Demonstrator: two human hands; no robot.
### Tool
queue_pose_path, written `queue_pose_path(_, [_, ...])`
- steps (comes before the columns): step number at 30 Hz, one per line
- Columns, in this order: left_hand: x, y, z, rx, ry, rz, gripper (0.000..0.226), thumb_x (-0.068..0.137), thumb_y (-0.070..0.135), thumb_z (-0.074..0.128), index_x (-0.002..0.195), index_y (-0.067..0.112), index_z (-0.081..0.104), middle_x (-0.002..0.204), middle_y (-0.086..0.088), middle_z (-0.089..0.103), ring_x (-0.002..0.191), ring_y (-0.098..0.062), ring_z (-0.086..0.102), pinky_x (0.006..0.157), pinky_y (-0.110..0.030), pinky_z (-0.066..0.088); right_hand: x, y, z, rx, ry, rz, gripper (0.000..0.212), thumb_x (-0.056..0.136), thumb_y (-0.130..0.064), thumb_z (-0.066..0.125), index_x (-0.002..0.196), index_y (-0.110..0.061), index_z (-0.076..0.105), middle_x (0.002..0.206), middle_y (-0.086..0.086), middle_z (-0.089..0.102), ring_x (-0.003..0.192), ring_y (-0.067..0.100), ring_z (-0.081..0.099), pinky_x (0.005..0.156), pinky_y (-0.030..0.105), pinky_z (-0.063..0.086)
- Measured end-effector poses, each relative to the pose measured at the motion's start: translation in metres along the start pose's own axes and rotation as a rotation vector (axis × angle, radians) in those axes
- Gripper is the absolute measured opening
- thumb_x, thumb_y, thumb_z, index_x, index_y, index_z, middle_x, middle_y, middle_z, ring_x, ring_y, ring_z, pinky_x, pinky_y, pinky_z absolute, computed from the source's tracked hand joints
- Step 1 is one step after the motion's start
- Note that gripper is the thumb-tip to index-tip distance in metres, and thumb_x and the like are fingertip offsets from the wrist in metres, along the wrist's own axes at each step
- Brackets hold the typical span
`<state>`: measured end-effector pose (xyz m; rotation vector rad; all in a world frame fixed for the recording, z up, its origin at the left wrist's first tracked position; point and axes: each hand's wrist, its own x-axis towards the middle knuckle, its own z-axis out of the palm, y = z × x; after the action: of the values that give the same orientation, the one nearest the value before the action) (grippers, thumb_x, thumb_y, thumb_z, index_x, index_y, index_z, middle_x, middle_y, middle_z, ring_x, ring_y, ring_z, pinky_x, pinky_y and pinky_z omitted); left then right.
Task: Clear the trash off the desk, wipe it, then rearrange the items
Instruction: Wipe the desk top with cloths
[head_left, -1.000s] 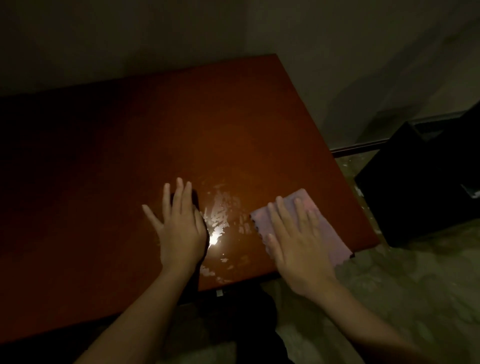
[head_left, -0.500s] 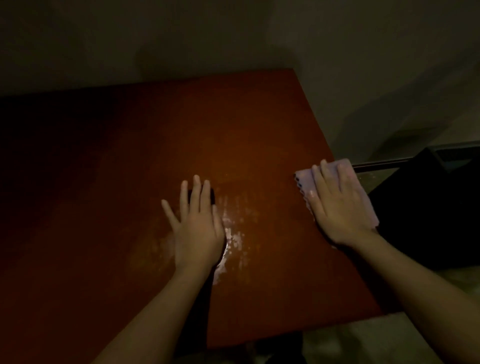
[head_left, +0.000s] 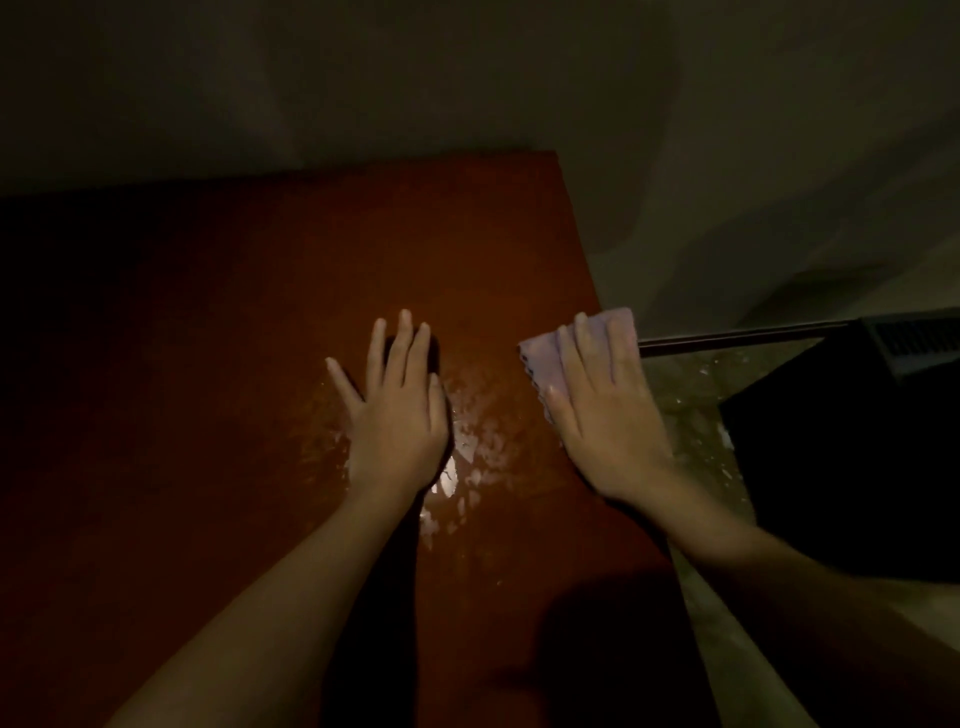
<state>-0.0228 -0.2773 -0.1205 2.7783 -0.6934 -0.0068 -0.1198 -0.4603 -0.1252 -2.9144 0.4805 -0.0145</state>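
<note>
Cloth (head_left: 621, 322) overhangs the right edge of the counter (head_left: 234, 364) under your flat right hand (head_left: 608, 415); push outward and it may drop. Left hand (head_left: 397, 421) lies flat, holding nothing.

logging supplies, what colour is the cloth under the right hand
Pale pink-lilac; the cloth lies under the right hand, seen in the head view.

A pale pink cloth (head_left: 610, 325) lies flat at the reddish-brown desk's (head_left: 311, 291) right edge (surface seemingly wet).
</note>
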Motion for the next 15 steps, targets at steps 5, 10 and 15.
queue_pose_path(5, [-0.016, -0.001, -0.001, 0.012, -0.008, 0.021, 0.059, 0.097, 0.038, 0.013, 0.152, 0.02, 0.019, 0.161, 0.002, 0.009, 0.147, -0.013, -0.009, 0.112, -0.063, -0.012, -0.1, -0.012, 0.006, -0.03, 0.046, 0.094, 0.061, 0.101, -0.044, 0.004, 0.147, -0.006, 0.018, 0.154, 0.02, 0.022, 0.144, 0.032, -0.002, 0.114, 0.053, 0.022])
queue_pose_path(10, [-0.091, -0.004, -0.011, 0.025, -0.088, 0.083, 0.062, 0.094, 0.042, 0.007, 0.152, 0.024, 0.017, 0.158, 0.008, 0.0, 0.147, -0.01, -0.012, 0.108, -0.061, -0.021, -0.18, -0.027, 0.01, -0.059, -0.027, 0.209, 0.065, 0.1, -0.046, 0.004, 0.148, -0.006, 0.021, 0.155, 0.019, 0.019, 0.146, 0.037, 0.006, 0.114, 0.052, 0.02])
queue_pose_path(15, [-0.157, -0.016, -0.016, 0.036, -0.094, 0.149, 0.056, 0.098, 0.037, 0.019, 0.149, 0.019, 0.029, 0.157, 0.003, 0.014, 0.148, -0.018, 0.005, 0.113, -0.058, -0.013, -0.217, -0.079, 0.015, -0.03, -0.037, 0.354, 0.066, 0.099, -0.047, 0.005, 0.146, -0.005, 0.027, 0.152, 0.02, 0.026, 0.142, 0.038, 0.022, 0.11, 0.053, 0.023])
